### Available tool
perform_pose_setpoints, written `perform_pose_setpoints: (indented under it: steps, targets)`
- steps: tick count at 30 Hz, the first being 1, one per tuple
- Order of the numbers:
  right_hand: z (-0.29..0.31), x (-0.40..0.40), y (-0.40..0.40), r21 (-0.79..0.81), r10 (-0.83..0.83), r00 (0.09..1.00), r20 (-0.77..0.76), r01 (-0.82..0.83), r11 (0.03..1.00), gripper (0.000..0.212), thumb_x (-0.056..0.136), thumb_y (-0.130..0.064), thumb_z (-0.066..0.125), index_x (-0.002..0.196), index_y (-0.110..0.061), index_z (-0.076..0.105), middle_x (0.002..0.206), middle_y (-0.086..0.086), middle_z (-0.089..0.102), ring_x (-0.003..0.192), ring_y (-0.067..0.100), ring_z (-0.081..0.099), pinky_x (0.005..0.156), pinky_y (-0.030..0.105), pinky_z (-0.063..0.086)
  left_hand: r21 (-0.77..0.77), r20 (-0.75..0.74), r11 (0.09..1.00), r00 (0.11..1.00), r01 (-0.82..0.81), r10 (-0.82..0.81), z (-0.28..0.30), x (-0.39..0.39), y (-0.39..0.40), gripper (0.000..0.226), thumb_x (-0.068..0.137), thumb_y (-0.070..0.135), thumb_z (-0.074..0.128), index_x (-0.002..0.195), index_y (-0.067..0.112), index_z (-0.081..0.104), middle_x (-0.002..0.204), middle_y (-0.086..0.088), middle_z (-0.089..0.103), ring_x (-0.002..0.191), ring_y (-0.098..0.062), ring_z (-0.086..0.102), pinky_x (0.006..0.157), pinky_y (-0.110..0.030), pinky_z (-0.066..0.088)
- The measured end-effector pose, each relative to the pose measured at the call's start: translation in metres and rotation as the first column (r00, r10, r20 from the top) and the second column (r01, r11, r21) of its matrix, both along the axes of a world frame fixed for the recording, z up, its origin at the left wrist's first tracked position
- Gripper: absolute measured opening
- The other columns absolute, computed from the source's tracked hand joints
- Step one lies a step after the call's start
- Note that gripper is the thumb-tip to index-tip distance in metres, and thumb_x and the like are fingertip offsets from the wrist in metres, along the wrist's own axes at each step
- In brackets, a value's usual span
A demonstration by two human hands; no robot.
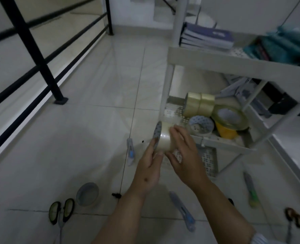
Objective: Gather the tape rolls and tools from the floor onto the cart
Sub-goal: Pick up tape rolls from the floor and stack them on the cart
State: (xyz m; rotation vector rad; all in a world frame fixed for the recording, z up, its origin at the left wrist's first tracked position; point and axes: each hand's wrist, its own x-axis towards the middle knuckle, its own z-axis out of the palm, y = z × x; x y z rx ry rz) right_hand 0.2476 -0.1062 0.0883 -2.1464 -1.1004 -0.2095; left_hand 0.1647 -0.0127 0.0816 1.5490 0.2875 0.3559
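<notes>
Tape is in both your hands now. Your left hand [148, 170] and your right hand [186, 155] hold one clear tape roll [164, 140] between them, with fingers curled on its sides. It sits in the air just beside the front left corner of the cart's low shelf [223, 140].

Lift the roll over the shelf's front edge first, so it does not bump the rim. Other rolls [214, 110] already fill the middle and back of that shelf, so aim for the bare spot near the left front corner. Lay it down flat if you can, since a roll on its side may roll off. Let go only when it rests on the shelf.

More things wait on the floor: a grey tape roll [87, 194], scissors [61, 213], and a blue cutter [182, 210].
</notes>
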Motion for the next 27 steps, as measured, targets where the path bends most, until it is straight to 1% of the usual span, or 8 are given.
perform_pose_setpoints:
  steps: [3,6,10,14,18,21,24,27]
  targets:
    - [0.016,0.021,-0.015,0.027,-0.054,0.996,0.071,0.052,0.998,0.057,0.08,-0.007,0.059,0.132,0.0,0.037,0.138,0.021,0.039,0.129,0.018,0.026,0.104,0.0,0.014,0.096,0.045,0.995,0.999,-0.001,-0.003,0.014,0.028,-0.011,0.04,0.097,0.006,0.034,0.136,0.014,0.034,0.137,0.003,0.044,0.105,0.029,0.039,0.085,0.006,0.031]
    - [0.027,0.046,-0.02,0.017,-0.08,0.99,0.113,0.079,0.997,0.06,0.079,0.002,0.064,0.133,-0.001,0.037,0.14,0.02,0.038,0.128,0.019,0.028,0.105,0.015,0.024,0.253,0.092,0.965,0.994,-0.073,0.051,0.025,0.052,-0.018,0.046,0.097,0.006,0.032,0.134,0.032,0.023,0.14,0.005,0.034,0.113,0.024,0.035,0.089,0.006,0.028]
    - [0.032,0.081,-0.016,-0.032,-0.059,0.988,0.142,0.064,0.997,0.063,0.077,0.0,0.067,0.133,-0.001,0.037,0.141,0.021,0.037,0.13,0.022,0.027,0.108,0.027,0.025,0.301,0.112,0.949,0.992,-0.095,0.064,0.033,0.084,-0.02,0.051,0.097,0.006,0.031,0.139,0.032,0.02,0.143,-0.002,0.038,0.127,-0.011,0.04,0.091,0.001,0.031]
    - [0.034,0.112,-0.007,-0.1,-0.073,0.972,0.222,0.097,0.99,0.059,0.077,-0.016,0.06,0.131,-0.007,0.038,0.139,0.019,0.044,0.128,0.032,0.039,0.099,0.057,0.038,0.322,0.133,0.92,0.973,-0.221,0.187,0.033,0.123,-0.006,0.029,0.096,0.008,0.038,0.123,0.01,0.048,0.112,-0.004,0.059,0.095,-0.013,0.056,0.068,0.004,0.038]
    - [0.032,0.135,0.001,-0.212,-0.101,0.953,0.287,0.166,0.963,0.063,0.076,-0.022,0.063,0.131,-0.013,0.035,0.14,0.016,0.045,0.124,0.039,0.045,0.091,0.071,0.034,0.376,0.119,0.878,0.955,-0.296,0.271,0.027,0.153,0.004,0.018,0.096,0.009,0.036,0.108,0.01,0.049,0.086,0.003,0.056,0.072,-0.009,0.053,0.058,-0.001,0.039]
    - [0.033,0.149,0.005,-0.252,-0.095,0.955,0.28,0.168,0.953,0.063,0.084,-0.039,0.048,0.14,-0.025,0.022,0.151,0.011,0.027,0.135,0.036,0.029,0.101,0.069,0.021,0.355,0.135,0.868,0.937,-0.348,0.321,0.026,0.167,0.009,0.023,0.098,0.013,0.031,0.114,0.008,0.046,0.08,0.013,0.05,0.07,0.002,0.049,0.06,-0.001,0.038]
    - [0.035,0.157,0.009,-0.272,-0.079,0.981,0.178,0.126,0.954,0.07,0.088,-0.041,0.05,0.143,-0.031,0.007,0.156,0.006,0.006,0.14,0.03,0.019,0.111,0.061,0.01,0.33,0.158,0.867,0.927,-0.373,0.339,0.026,0.173,0.011,0.025,0.098,0.011,0.029,0.116,0.007,0.045,0.082,0.015,0.049,0.072,0.007,0.049,0.062,-0.002,0.038]
    - [0.031,0.162,0.004,-0.236,-0.12,0.991,0.06,0.131,0.963,0.084,0.085,-0.047,0.052,0.143,-0.023,-0.004,0.155,0.006,0.014,0.138,0.026,0.024,0.112,0.058,0.007,0.324,0.214,0.858,0.915,-0.398,0.343,0.021,0.174,0.01,0.021,0.097,0.012,0.028,0.107,0.014,0.045,0.081,0.018,0.049,0.07,0.013,0.052,0.061,-0.003,0.041]
